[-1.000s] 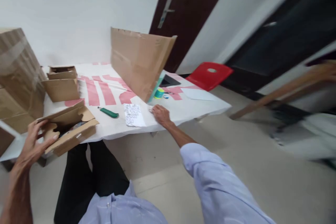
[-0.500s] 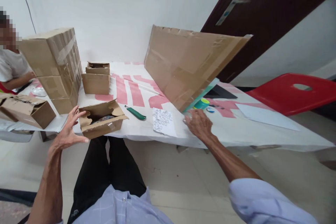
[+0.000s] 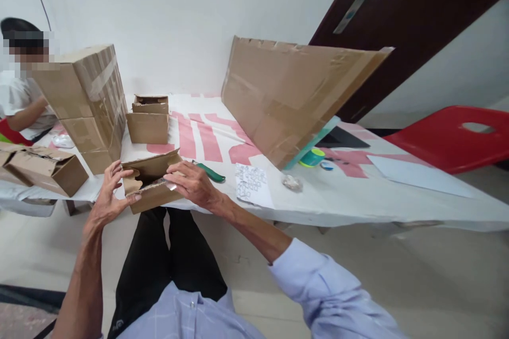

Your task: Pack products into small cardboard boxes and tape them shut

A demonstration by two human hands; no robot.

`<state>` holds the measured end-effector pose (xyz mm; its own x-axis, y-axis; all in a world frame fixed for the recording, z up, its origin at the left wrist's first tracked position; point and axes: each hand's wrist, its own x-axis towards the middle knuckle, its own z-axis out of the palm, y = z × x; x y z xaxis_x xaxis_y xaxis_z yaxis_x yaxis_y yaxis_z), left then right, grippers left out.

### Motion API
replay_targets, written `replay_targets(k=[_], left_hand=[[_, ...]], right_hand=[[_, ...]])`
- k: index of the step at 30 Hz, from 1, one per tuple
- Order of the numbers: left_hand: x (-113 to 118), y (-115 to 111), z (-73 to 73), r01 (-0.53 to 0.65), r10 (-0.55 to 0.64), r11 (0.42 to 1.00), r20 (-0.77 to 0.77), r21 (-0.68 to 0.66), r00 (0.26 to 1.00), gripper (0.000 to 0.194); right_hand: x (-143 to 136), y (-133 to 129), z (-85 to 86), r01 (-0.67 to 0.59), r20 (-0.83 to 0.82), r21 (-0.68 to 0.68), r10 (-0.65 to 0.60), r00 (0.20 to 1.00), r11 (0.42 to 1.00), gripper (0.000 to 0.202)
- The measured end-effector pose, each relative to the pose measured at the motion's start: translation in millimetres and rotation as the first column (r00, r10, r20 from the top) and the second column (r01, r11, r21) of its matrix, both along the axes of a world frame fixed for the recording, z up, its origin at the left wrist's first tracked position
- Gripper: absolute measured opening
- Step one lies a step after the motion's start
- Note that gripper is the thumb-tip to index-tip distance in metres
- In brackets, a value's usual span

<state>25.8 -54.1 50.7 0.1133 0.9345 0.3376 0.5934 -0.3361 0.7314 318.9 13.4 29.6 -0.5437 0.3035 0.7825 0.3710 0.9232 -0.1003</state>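
Note:
An open cardboard box sits at the table's front edge, its flaps raised; something dark shows inside, partly hidden. At the box's left end, my left hand has its thumb on the near side and its fingers toward the far side. My right hand grips the right end, fingers bent over the rim. Just beyond it lies a green utility knife, partly covered by the hand. A paper sheet with handwritten marks is to the right, then a small clear plastic-wrapped bundle.
Taped boxes are stacked at left, near a seated person. Two small open boxes stand behind. A large cardboard panel leans at the back, with a tape roll beside it. A red chair is at right.
My right hand has moved left from the plastic-wrapped bundle to the box's right end, leaving the bundle on the table. My left hand's thumb has closed in against the box.

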Motion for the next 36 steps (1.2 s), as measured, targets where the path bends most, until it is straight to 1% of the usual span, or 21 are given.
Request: replay_targets(k=[3,7,10,12,14,15,16,17,18,19,20,21,22,24,26,28,30,33,36], left_hand=[[5.5,0.0,-1.6,-0.036,0.037,0.998,-0.014,0.052,0.999,0.060],[13.0,6.1,-4.1,-0.054,0.053,0.991,0.013,0.119,0.999,0.043],[16.1,13.7,-2.7,-0.122,0.116,0.987,0.056,0.110,0.992,0.042],[17.6,20.0,0.6,-0.177,0.171,0.978,0.064,0.111,0.983,0.041],[18.7,27.0,4.4,-0.217,0.211,0.969,0.059,0.122,0.976,0.040],[19.1,30.1,6.1,-0.234,0.230,0.964,0.051,0.125,0.972,0.040],[19.6,32.7,7.4,-0.250,0.247,0.960,0.041,0.124,0.968,0.040],[19.9,34.6,8.3,-0.262,0.260,0.957,0.034,0.125,0.965,0.039],[20.2,35.6,8.8,-0.271,0.270,0.954,0.028,0.126,0.962,0.039],[20.4,36.0,9.0,-0.278,0.278,0.952,0.024,0.128,0.960,0.039],[20.5,35.8,8.9,-0.285,0.284,0.950,0.023,0.127,0.958,0.038],[20.5,35.2,8.9,-0.289,0.289,0.949,0.025,0.126,0.957,0.038],[20.4,34.5,8.8,-0.292,0.291,0.948,0.030,0.125,0.956,0.038],[20.1,33.3,9.2,-0.300,0.297,0.945,0.041,0.131,0.954,0.038],[19.7,32.7,10.2,-0.303,0.300,0.942,0.042,0.144,0.953,0.038],[19.0,32.7,11.1,-0.315,0.315,0.938,0.021,0.144,0.949,0.037],[18.4,32.9,11.7,-0.325,0.327,0.935,0.007,0.140,0.945,0.037],[18.0,33.0,11.4,-0.336,0.337,0.931,0.015,0.143,0.941,0.036],[17.1,33.5,10.2,-0.336,0.337,0.932,0.016,0.135,0.941,0.036]], right_hand=[[-0.9,-2.1,-0.9,-0.001,-0.016,-0.002,0.001,1.000,1.000,0.022],[-4.3,-8.5,-4.9,0.041,-0.038,-0.006,-0.041,0.998,0.999,0.024],[-12.1,-23.1,-7.8,0.072,-0.034,0.056,-0.071,0.997,0.996,0.020],[-14.7,-32.7,-8.9,0.058,0.011,0.079,-0.059,0.998,0.995,0.017],[-6.6,-34.1,-9.9,0.071,0.029,0.012,-0.071,0.997,0.997,0.015],[4.4,-30.7,-10.4,0.107,-0.001,-0.051,-0.108,0.994,0.993,0.015],[20.8,-24.9,-11.0,0.164,-0.054,-0.127,-0.172,0.984,0.978,0.013],[42.8,-17.2,-11.7,0.235,-0.119,-0.211,-0.264,0.957,0.949,0.013],[69.7,-8.3,-12.8,0.314,-0.179,-0.300,-0.376,0.909,0.901,0.015],[100.1,1.1,-14.3,0.388,-0.194,-0.395,-0.489,0.851,0.832,0.017],[132.5,10.3,-16.5,0.466,-0.172,-0.492,-0.607,0.776,0.735,0.018],[165.3,18.4,-19.4,0.545,-0.122,-0.576,-0.723,0.679,0.609,0.020],[196.8,24.8,-23.3,0.587,-0.095,-0.606,-0.782,0.616,0.537,0.022],[251.6,31.8,-33.5,0.643,-0.055,-0.633,-0.854,0.518,0.431,0.025],[291.7,32.0,-46.5,0.681,-0.006,-0.651,-0.899,0.437,0.335,0.025],[317.6,29.9,-60.8,0.703,0.041,-0.664,-0.925,0.377,0.256,0.022],[332.9,29.4,-74.6,0.713,0.080,-0.672,-0.937,0.341,0.202,0.018],[344.5,33.5,-92.3,0.717,0.120,-0.679,-0.940,0.318,0.156,0.012],[350.1,39.5,-105.0,0.714,0.137,-0.688,-0.942,0.305,0.132,0.010]])
